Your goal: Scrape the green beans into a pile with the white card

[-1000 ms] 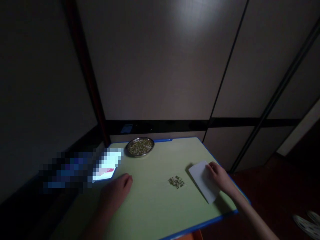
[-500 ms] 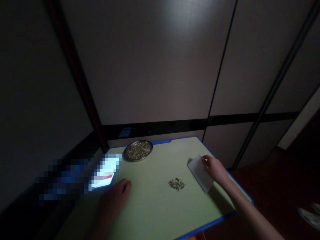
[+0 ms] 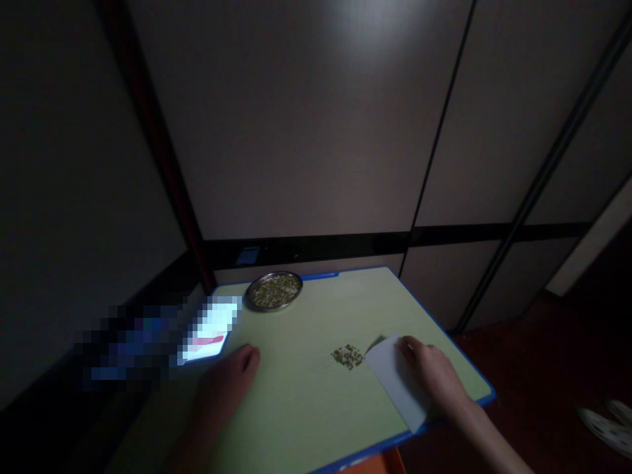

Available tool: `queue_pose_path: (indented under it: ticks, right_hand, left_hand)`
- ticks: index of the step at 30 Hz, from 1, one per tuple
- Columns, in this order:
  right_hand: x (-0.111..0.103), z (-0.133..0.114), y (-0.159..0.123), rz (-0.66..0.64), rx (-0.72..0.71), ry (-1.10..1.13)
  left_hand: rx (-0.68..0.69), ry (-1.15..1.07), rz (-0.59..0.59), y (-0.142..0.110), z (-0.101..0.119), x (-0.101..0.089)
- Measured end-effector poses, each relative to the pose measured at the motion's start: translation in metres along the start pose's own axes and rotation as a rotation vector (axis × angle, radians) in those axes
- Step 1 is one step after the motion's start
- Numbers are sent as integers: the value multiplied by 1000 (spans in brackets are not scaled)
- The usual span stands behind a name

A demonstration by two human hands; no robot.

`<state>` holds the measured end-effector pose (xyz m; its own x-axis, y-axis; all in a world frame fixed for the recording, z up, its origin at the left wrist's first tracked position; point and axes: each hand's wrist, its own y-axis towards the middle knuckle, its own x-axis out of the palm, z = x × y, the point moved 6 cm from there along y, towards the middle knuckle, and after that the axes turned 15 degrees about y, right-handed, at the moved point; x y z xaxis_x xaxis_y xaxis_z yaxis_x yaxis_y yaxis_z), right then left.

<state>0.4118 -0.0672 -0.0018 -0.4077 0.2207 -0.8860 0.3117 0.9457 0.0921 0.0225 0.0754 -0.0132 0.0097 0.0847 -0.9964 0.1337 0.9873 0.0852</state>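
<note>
My right hand [image 3: 432, 372] pinches a white sheet of paper or card [image 3: 395, 378] near its upper right edge. The sheet is tilted over the right part of the table, its left corner close to a small patch of green and whitish bits [image 3: 348, 356], perhaps beans or grains. On the left side of the table rests my left hand [image 3: 236, 375], curled into a loose fist with nothing showing in it. Farther back stands a round metal plate [image 3: 250, 301] holding a layer of similar green and whitish bits.
The pale green table [image 3: 296, 408] has a blue edge. A bright screen [image 3: 210, 329], partly blurred out, is at the left. Cabinet doors [image 3: 306, 131] rise behind the table. Something orange [image 3: 370, 464] shows below the front edge, and shoes [image 3: 605, 428] are on the floor at right.
My right hand has brought the sheet nearer to me and slightly left, so its corner is now close to the patch of bits. My left hand stays in place.
</note>
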Motion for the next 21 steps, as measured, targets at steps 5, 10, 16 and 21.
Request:
queue_pose_path:
  ticks: [5,10,16,21]
  right_hand:
    - [5,-3,-12,-5,51,3]
    - [9,-16,-25,-1,51,51]
    - [18,-43,-32,-28,24,99]
    - [3,-45,-28,26,25,97]
  left_hand:
    - [-12,27,0,0,-1,-1]
    - [13,19,33,-1,0,0]
    - [-4,21,32,-2,0,-1]
    - [-1,11,45,-4,0,-3]
